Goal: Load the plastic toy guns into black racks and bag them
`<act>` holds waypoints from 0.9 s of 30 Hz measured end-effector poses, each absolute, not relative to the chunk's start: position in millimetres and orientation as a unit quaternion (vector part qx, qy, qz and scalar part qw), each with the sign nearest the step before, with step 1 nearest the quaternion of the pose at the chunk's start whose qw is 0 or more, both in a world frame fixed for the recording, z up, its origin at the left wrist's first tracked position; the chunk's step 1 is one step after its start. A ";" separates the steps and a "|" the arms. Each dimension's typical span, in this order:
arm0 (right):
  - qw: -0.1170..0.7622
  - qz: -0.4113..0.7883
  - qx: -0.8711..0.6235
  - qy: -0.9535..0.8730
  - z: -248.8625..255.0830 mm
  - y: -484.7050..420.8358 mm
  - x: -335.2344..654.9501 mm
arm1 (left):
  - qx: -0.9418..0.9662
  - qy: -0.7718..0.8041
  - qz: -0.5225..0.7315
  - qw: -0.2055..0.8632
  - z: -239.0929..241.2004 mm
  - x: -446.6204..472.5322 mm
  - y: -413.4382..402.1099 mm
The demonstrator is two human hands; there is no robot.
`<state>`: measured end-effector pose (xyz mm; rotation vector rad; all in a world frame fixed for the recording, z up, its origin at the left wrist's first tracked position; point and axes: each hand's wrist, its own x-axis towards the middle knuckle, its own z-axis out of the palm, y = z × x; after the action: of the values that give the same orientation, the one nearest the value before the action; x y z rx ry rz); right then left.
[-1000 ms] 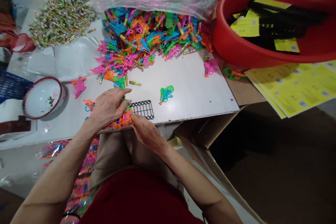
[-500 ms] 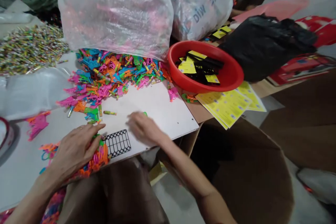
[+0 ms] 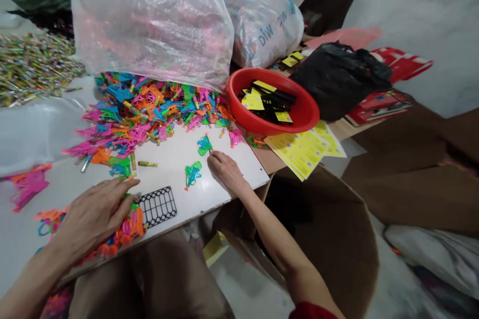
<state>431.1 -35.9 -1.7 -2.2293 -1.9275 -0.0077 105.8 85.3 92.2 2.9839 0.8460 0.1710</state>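
Observation:
My left hand (image 3: 99, 209) rests over a bunch of small orange and green plastic toy guns (image 3: 129, 229) at the front edge of the white table, its thumb and fingers curved around them. Beside its fingertips lies a flat black plastic grid (image 3: 159, 207). Further right, my right hand (image 3: 226, 172) is closed, its fingertips at the end of a green and blue toy gun (image 3: 204, 144) on the table. Another blue and green toy gun (image 3: 193, 174) lies just left of that hand. A small printed tube (image 3: 147, 164) lies alone behind the grid.
Behind is a heap of colourful toy guns (image 3: 149, 104) under a big translucent bag (image 3: 153, 20). A red basin (image 3: 239, 104) holds black pieces and yellow cards. Yellow printed sheets (image 3: 299, 152) lie by it. Many small tubes (image 3: 33, 67) are piled far left. A person (image 3: 329, 5) is at the back.
My right hand has moved right and away from me, and two blue and green toy guns now show beside it. The left hand stays on its bunch. The whole view has shifted slightly.

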 end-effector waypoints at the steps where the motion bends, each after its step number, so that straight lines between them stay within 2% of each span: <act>1: 0.110 0.006 -0.765 -0.635 -3.1 -47.4 426.9 | 0.959 0.279 0.044 0.023 93.8 106.0 85.8; 4: 0.150 0.025 -0.829 -0.538 4.7 -50.2 422.6 | 0.955 0.295 0.023 0.034 99.4 107.9 85.8; 9: 0.150 0.108 -0.881 -0.437 33.6 -13.2 416.7 | 0.954 0.293 0.003 0.060 109.7 110.0 80.4; 14: 0.399 0.236 -0.733 -0.498 27.7 -4.9 346.5 | 0.950 0.306 -0.005 0.065 109.6 111.0 80.6; 16: 0.451 0.288 -0.658 -0.530 14.1 -5.5 306.8 | 0.948 0.313 -0.011 0.062 108.7 111.7 80.9; 19: 0.455 0.348 -0.614 -0.543 -5.7 1.2 263.1 | 0.946 0.316 -0.011 0.068 110.3 112.1 79.0; 23: 0.438 0.350 -0.587 -0.584 -11.3 11.1 252.4 | 0.943 0.319 0.006 0.089 112.2 111.4 77.5; 27: 0.343 0.294 -0.588 -0.670 -0.5 8.8 255.9 | 0.936 0.332 0.013 0.115 110.3 109.4 79.8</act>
<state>255.9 8.8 -0.5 -1.5287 -1.7420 0.7642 109.4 79.8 110.3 2.7442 0.9733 0.0383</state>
